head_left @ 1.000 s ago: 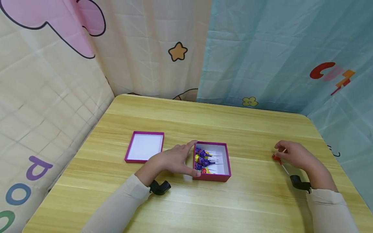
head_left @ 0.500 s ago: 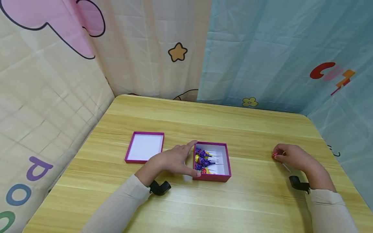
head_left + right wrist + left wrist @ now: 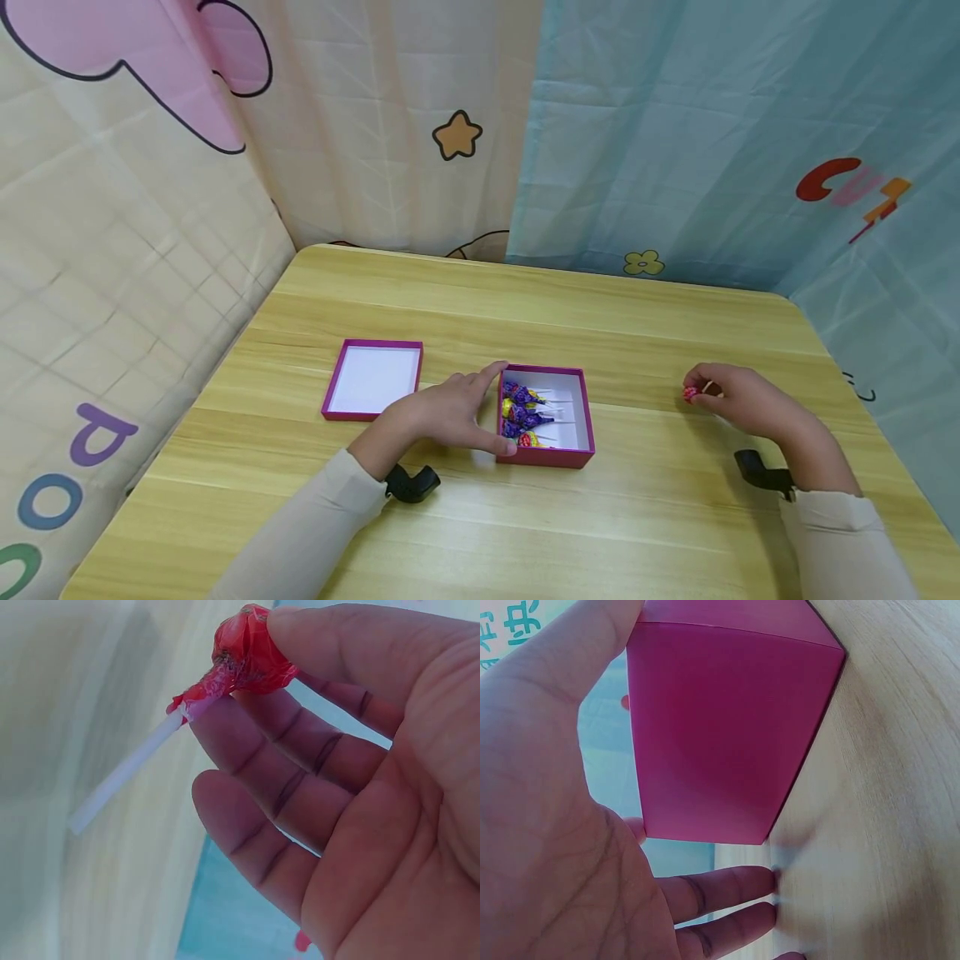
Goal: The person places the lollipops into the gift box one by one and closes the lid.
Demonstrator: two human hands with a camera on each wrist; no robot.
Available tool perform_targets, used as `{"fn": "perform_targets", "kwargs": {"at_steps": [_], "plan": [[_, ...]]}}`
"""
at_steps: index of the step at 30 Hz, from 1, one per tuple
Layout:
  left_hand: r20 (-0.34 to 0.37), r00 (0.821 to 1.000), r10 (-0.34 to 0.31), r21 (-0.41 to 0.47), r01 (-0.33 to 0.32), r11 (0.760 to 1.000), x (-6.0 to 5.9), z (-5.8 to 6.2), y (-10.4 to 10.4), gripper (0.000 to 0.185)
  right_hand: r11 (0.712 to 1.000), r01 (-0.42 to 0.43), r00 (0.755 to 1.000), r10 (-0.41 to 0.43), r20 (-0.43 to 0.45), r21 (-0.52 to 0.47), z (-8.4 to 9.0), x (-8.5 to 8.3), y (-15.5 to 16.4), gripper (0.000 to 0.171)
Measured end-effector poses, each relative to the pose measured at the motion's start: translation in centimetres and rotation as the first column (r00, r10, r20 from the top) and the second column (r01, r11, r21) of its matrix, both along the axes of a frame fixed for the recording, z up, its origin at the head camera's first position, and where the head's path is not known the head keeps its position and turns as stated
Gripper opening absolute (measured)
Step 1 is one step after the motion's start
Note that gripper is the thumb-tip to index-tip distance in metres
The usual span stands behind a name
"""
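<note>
Inside the open magenta box, several lollipops in purple and yellow wrappers lie along the left side, sticks pointing right. My left hand grips this box across its left side, thumb at the near corner and index finger at the far one. In the left wrist view the magenta box wall fills the hand's span, with other fingertips down by the table. Far to the right, my right hand pinches a lollipop by its red-wrapped head. Its white stick juts out free in the right wrist view.
A shallow magenta lid with a white inside lies left of the box, close to my left forearm. The wooden table ends at printed curtains behind and at both sides.
My right hand has closed its fingers and thumb on the red lollipop and lifted it, moving slightly left. The left hand, box and lid have stayed in place.
</note>
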State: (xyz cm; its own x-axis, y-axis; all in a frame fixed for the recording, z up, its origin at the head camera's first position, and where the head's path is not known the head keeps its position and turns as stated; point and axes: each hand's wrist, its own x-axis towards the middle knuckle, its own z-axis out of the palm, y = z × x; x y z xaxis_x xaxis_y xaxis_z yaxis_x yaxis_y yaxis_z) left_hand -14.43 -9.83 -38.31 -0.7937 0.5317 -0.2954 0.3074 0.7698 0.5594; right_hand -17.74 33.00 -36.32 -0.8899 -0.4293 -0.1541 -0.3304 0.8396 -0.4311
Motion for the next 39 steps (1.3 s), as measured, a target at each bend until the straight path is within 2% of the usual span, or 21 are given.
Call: {"fn": "perform_targets", "kwargs": {"at_steps": [9, 16, 25, 39], "plan": [[0.002, 1.000, -0.004, -0.008, 0.004, 1.000, -0.1, 0.0, 0.1, 0.119, 0.997, -0.079, 0.995, 0.077, -0.070, -0.013, 2.3, 1.1, -2.8, 0.009], [0.006, 1.000, 0.001, -0.009, 0.000, 1.000, -0.1, -0.1, 0.0, 0.119, 0.986, -0.169, 0.972, 0.168, -0.161, 0.012, 3.0, 1.9, -5.1, 0.014], [0.008, 1.000, 0.004, -0.009, -0.004, 1.000, 0.0, -0.2, 0.0, 0.119, 0.969, -0.248, 0.954, 0.246, -0.173, 0.009, 4.0, 2.6, -8.2, 0.016], [-0.011, 1.000, -0.008, -0.021, 0.007, 1.000, 0.0, -0.3, 0.0, 0.120, 0.920, -0.391, 0.896, 0.382, -0.225, 0.007, 4.5, 2.7, -12.8, 0.016]]}}
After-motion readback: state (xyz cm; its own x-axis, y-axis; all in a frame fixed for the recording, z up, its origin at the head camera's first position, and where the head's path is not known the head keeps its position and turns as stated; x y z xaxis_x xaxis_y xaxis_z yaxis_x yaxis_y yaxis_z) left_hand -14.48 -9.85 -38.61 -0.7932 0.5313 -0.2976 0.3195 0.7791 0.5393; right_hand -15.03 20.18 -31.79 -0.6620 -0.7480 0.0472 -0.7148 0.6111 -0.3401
